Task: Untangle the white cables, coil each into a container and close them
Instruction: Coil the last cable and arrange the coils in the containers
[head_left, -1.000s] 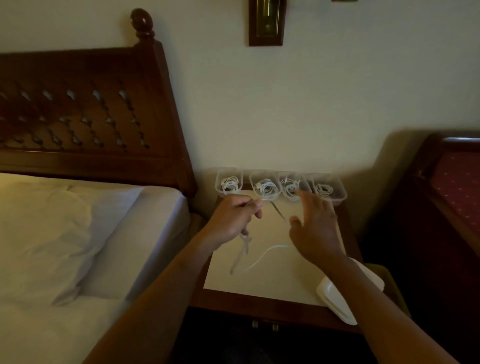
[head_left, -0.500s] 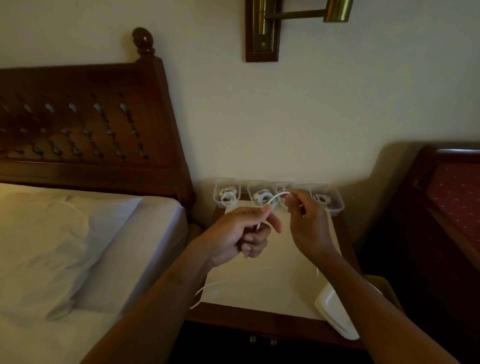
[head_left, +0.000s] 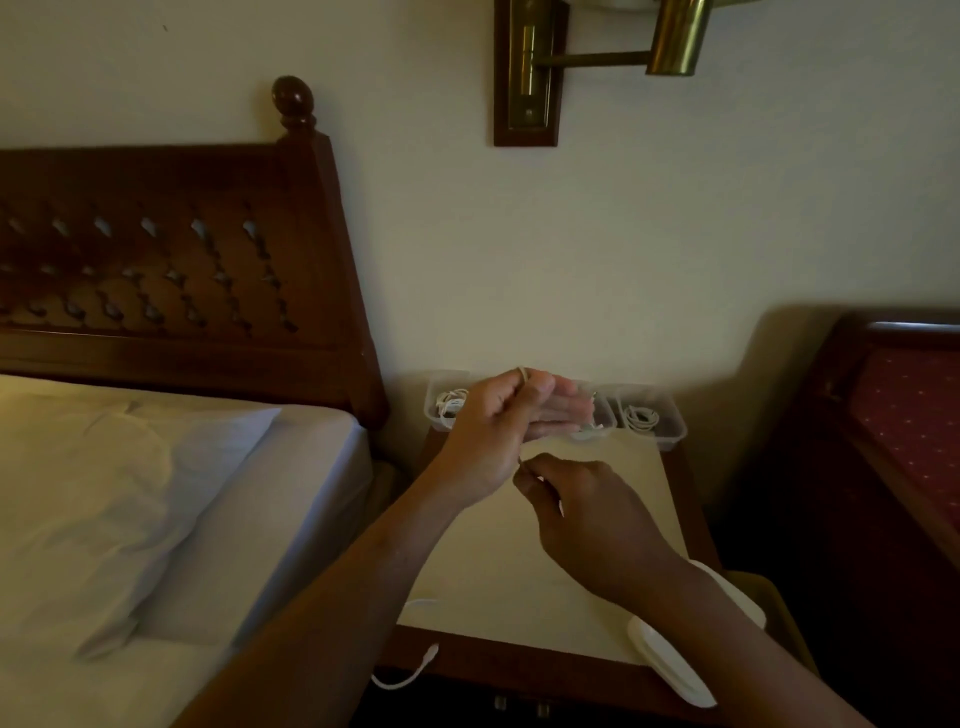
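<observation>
Two clear containers show plainly at the back edge of the bench (head_left: 524, 577), tight against the wall (head_left: 623, 249): the left container (head_left: 435, 415) holds a coiled cable (head_left: 451, 403), and the right container (head_left: 672, 418) holds another coil (head_left: 641, 417). Between them a middle container (head_left: 605, 418) peeks out past the fingers; what lies in it is too blurred and too covered to tell. All those in view stand open, and a stack of white lids (head_left: 670, 665) sits at the front right corner, jutting over the edge

The pale middle of the bench is bare under the hands. A bed (head_left: 291, 493) with a pillow (head_left: 119, 483) presses close on the left, and dark wooden furniture (head_left: 883, 415) stands just off the right side

The loose white cable (head_left: 413, 674) trails off the front edge, its plug end hanging in the air below the rim. Higher up it passes over the top of the left hand (head_left: 493, 431), which is raised in front of the containers with fingers stretched toward the right; its grip is thumb against forefinger, pinching the cable. The right hand (head_left: 592, 519) hovers lower, over the middle of the bench, knuckles up, its grip a fingertip pinch on the same cable just below the left palm
</observation>
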